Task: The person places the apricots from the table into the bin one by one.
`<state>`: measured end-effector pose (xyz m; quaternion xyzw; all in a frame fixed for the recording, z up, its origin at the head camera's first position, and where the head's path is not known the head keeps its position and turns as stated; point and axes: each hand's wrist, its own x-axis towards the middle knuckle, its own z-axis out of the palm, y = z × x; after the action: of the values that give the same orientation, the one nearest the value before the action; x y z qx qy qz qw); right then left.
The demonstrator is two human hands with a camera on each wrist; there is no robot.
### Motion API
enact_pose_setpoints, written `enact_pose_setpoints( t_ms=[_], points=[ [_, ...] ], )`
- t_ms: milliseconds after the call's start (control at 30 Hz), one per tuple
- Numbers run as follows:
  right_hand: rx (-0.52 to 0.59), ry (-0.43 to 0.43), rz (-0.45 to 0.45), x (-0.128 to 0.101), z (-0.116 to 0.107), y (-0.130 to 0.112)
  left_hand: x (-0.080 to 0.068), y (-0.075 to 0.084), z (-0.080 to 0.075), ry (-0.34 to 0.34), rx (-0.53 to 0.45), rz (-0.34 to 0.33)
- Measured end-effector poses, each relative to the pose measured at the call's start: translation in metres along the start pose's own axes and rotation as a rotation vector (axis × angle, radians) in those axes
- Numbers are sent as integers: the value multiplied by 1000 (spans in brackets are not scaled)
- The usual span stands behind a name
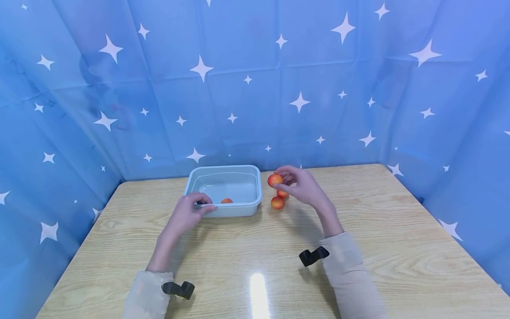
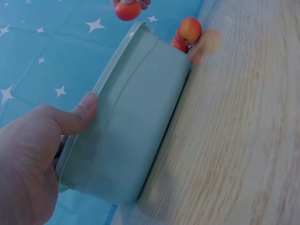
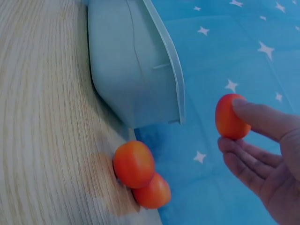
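A pale blue-green plastic bin (image 1: pixel 223 212) stands at the back of the table, with one orange-red fruit (image 1: pixel 226 200) inside, partly hidden by its front wall. My left hand (image 1: pixel 191 210) grips the rim at the near left corner, thumb (image 2: pixel 84 110) outside and fingers over the inner side. Just right of the bin, my right hand (image 1: pixel 299 184) pinches a round orange-red fruit (image 3: pixel 230 117) between thumb and fingertips, held up off the table. Below it, two similar fruits rest on the wood: a nearer one (image 1: pixel 277 203) and one behind it (image 3: pixel 153 191), touching each other.
The wooden table (image 1: pixel 223 266) ends at a blue curtain (image 1: pixel 247 102) with white stars, which hangs along its back and sides. Small black devices are strapped at the left wrist (image 1: pixel 178 289) and right wrist (image 1: pixel 314 256) over light sleeves.
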<state>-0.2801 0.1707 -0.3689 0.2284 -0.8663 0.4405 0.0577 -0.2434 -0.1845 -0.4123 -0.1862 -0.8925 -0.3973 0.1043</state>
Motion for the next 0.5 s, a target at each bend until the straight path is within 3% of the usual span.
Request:
enact_pose_setpoints(
  t_ms=[500],
  points=[
    [13,0,0,5,10,-10,-1,0,1,-2,3,-8]
  ],
)
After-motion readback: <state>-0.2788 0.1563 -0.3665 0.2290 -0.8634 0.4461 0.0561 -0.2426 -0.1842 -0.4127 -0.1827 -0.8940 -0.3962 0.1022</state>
